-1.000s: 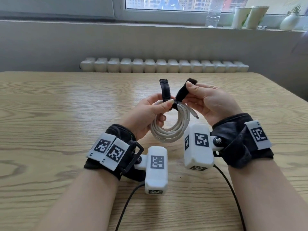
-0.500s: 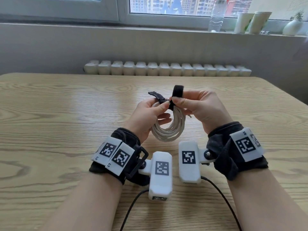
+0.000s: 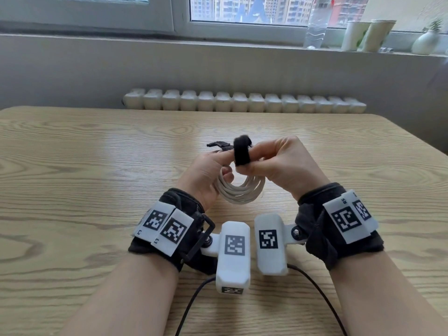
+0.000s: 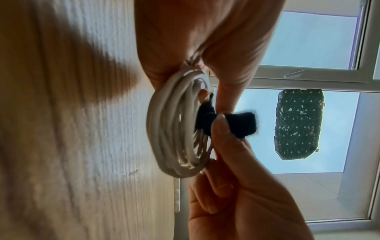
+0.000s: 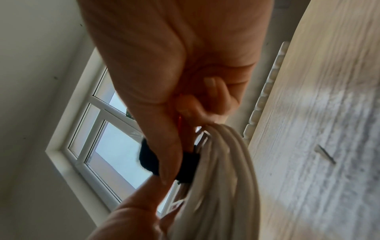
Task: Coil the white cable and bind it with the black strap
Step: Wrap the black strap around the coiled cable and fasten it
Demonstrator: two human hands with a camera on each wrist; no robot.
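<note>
Both hands are being held up above the wooden worktop [image 3: 97,166], close together, with the white cable [image 3: 240,191] hanging between them as a finished coil of several loops. The left hand [image 3: 206,173] is gripping the coil at its upper left, its fingers [image 3: 226,174] curling through the middle of the loops while the thumb is lying over the top of the bundle. The coil's lower arc is dangling free below both hands, clear of the worktop.

The black strap [image 3: 241,154] is sitting at the top of the coil, right where the two hands are meeting. The right hand [image 3: 281,166] is pinching it — thumb on the near side, forefinger curling over the top — so that a fuzzy black band is standing up between the fingertips. A thinner tail of the strap is poking out to the left, past the left thumb. From the left wrist view the strap [image 4: 226,123] is showing as a dark bunch pressed against the cable [image 4: 172,129], with the right thumb flat across it. The right wrist view is blurred, but the strap [image 5: 164,162] is visibly tucked under the thumb, touching the loops [image 5: 222,178].

On the windowsill behind, a clear bottle [image 3: 316,23], paper cups [image 3: 368,35] and a small white vase [image 3: 426,42] are standing.
</note>
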